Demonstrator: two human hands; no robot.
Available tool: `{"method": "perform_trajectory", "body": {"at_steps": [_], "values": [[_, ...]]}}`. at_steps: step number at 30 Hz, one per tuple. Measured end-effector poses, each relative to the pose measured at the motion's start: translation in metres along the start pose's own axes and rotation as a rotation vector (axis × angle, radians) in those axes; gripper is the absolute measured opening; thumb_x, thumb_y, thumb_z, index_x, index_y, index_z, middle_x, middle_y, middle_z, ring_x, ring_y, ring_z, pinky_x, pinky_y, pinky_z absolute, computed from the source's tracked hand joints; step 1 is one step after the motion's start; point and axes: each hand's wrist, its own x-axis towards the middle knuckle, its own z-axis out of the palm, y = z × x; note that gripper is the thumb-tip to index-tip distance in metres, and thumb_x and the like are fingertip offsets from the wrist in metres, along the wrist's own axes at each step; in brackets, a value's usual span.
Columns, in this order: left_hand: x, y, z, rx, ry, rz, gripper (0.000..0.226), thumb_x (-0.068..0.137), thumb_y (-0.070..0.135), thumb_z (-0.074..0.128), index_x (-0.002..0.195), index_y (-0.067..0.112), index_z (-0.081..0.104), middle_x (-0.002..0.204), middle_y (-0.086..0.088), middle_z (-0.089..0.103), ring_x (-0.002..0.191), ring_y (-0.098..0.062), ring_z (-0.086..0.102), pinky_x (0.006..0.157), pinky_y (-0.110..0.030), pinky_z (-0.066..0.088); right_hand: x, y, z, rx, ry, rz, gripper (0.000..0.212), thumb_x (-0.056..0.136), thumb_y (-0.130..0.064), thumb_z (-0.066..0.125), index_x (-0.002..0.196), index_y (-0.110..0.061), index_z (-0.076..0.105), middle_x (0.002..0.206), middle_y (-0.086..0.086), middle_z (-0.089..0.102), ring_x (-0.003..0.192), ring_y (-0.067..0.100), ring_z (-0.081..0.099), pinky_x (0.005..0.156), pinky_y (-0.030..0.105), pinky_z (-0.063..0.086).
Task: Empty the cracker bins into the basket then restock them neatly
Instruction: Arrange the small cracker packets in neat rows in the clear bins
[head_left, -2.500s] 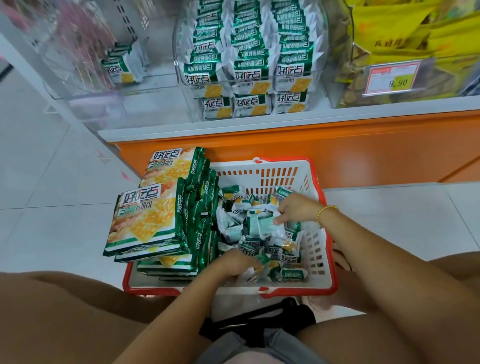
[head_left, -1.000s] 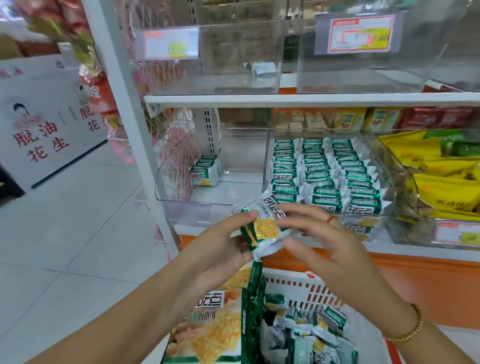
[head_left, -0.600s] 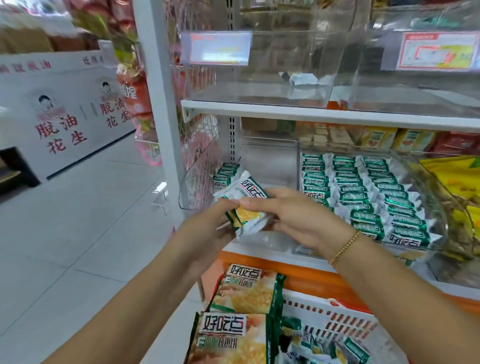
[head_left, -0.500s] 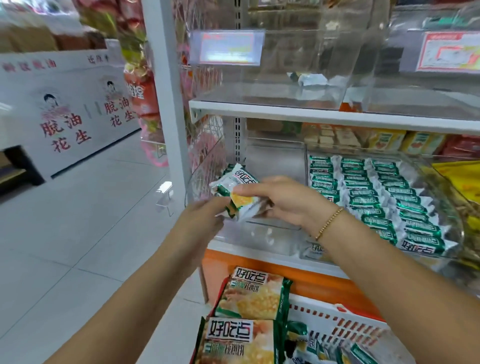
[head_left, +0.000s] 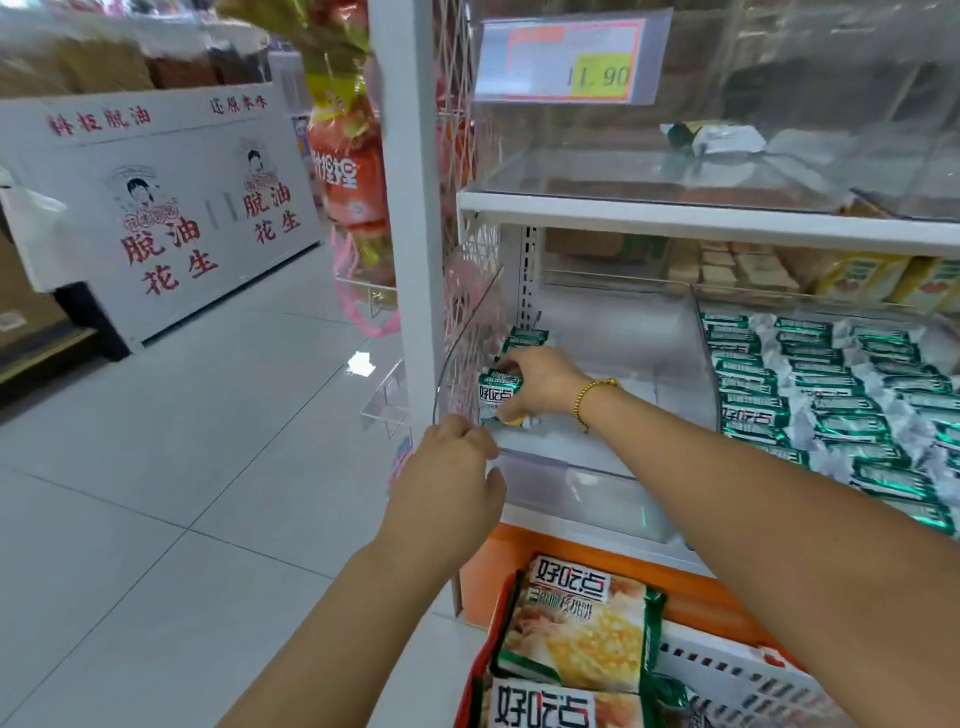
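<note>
My right hand (head_left: 540, 384) reaches into the left clear bin (head_left: 597, 483) and grips a small stack of green-and-white cracker packets (head_left: 496, 397), setting it against a short row of packets (head_left: 524, 338) at the bin's left wall. My left hand (head_left: 449, 483) hovers at the bin's front left corner with loosely curled fingers and holds nothing. The neighbouring bin on the right holds tidy rows of the same packets (head_left: 821, 395). Below, the red-and-white basket (head_left: 727, 670) holds large cracker bags (head_left: 576, 634).
A white shelf post (head_left: 410, 208) stands just left of the bin. The upper shelf (head_left: 701, 215) carries clear bins and a price tag (head_left: 566, 62). White tiled floor spreads to the left, with a white display stand (head_left: 171, 208) beyond.
My right hand has carried the packets from in front of the shelf down into the left bin. My left hand has let go of them and stays at the bin's front.
</note>
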Motion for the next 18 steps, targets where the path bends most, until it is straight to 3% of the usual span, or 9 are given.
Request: {"method": "perform_trajectory", "body": {"at_steps": [4,9,18], "values": [[0.001,-0.001,0.000,0.017,-0.012,0.023,0.028,0.094,0.023,0.049,0.120,0.018,0.058,0.123,0.001,0.046,0.115,-0.015,0.043,0.092,-0.031,0.045,0.008,0.006,0.013,-0.053,0.036,-0.034,0.075,0.069,-0.023,0.084,0.137,-0.015,0.051,0.132,0.009,0.055,0.118,0.025,0.053,0.096,0.031,0.047],[0.002,-0.003,0.003,0.045,-0.007,0.048,0.027,0.094,0.023,0.048,0.120,0.019,0.055,0.122,0.001,0.044,0.114,-0.015,0.040,0.091,-0.030,0.045,0.011,0.014,0.015,-0.211,0.139,-0.041,0.073,0.071,-0.036,0.083,0.135,-0.025,0.051,0.128,0.011,0.046,0.123,0.031,0.034,0.097,0.035,0.035],[-0.005,0.002,0.002,0.083,-0.014,0.066,0.033,0.094,0.024,0.051,0.126,0.019,0.051,0.128,0.001,0.041,0.115,-0.015,0.045,0.089,-0.025,0.045,0.006,0.012,0.011,-0.278,0.154,-0.043,0.084,0.068,-0.046,0.082,0.139,-0.025,0.044,0.133,0.009,0.042,0.126,0.029,0.032,0.102,0.041,0.035]]}}
